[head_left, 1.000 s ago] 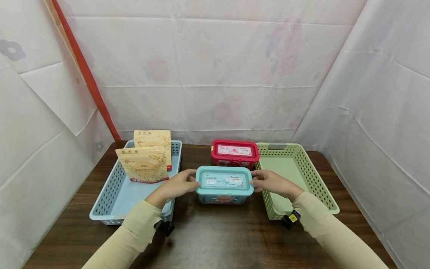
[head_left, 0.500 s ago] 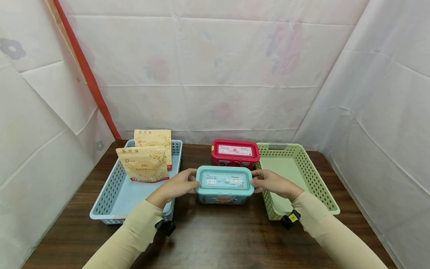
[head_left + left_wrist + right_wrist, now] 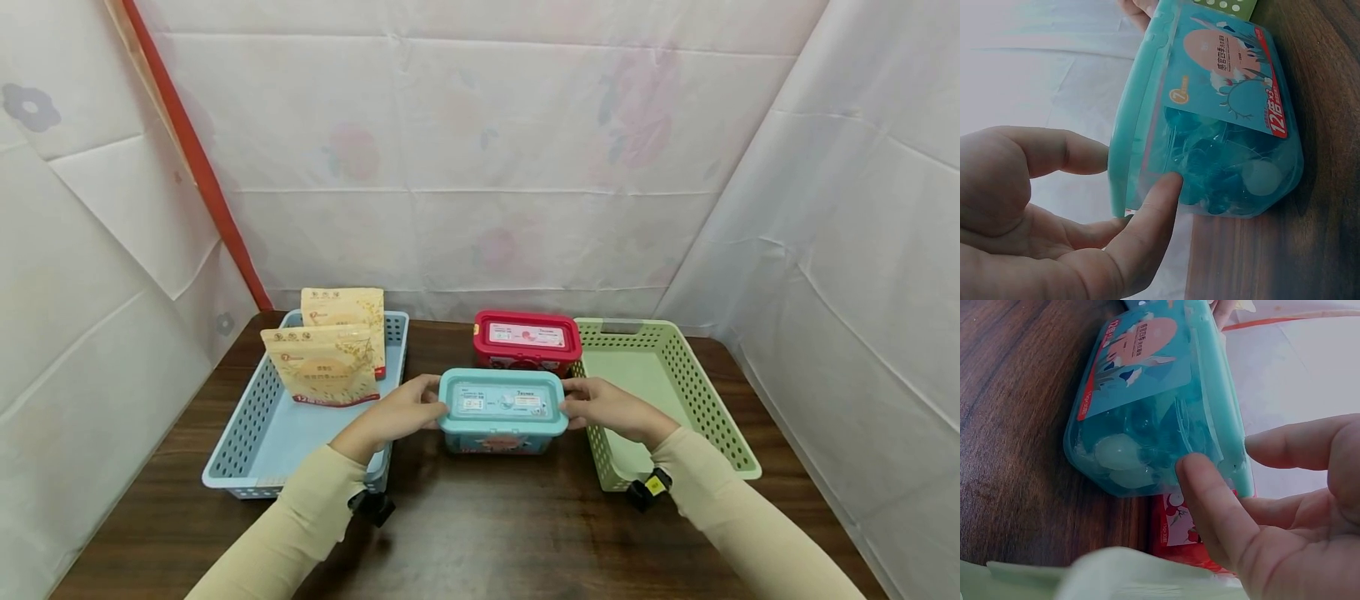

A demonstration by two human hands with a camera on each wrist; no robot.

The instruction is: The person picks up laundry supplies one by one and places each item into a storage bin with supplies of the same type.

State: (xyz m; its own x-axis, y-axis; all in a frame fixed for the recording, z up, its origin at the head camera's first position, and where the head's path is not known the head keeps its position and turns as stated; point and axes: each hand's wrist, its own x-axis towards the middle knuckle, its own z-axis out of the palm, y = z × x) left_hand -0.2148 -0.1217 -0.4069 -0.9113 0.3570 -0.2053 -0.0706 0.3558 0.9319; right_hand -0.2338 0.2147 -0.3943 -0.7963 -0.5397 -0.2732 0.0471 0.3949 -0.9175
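A teal lidded box of laundry pods point(image 3: 502, 404) sits on the dark wooden table, long side toward me. Through its clear wall the pods point(image 3: 1210, 169) show in the left wrist view. My left hand point(image 3: 397, 410) grips its left end, fingertips at the lid rim and against the side wall. At the opposite end my right hand point(image 3: 611, 408) holds it the same way, with one fingertip pressed to the clear wall in the right wrist view. Right behind stands a red box point(image 3: 525, 340) of the same shape, its lid on.
To the left is a blue basket point(image 3: 255, 433) with two yellow pouches point(image 3: 322, 367) standing in it. A green basket point(image 3: 708, 400) stands to the right, beside my right hand. White patterned cloth point(image 3: 480, 167) hangs behind and along both sides of the table.
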